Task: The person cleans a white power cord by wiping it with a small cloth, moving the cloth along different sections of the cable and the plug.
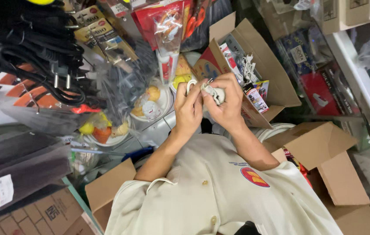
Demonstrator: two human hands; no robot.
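Evidently mid-job, the left hand [188, 109] and right hand [225, 102] both close around a white corded plug [214, 92], its cord partly looped, held above the open box [254, 65] where more white cords lie.

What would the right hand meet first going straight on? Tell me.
Likely the open cardboard box, at its printed flap just beyond the right hand, which grips a white cable with the left hand. Depth is unclear, so it might pass above it.
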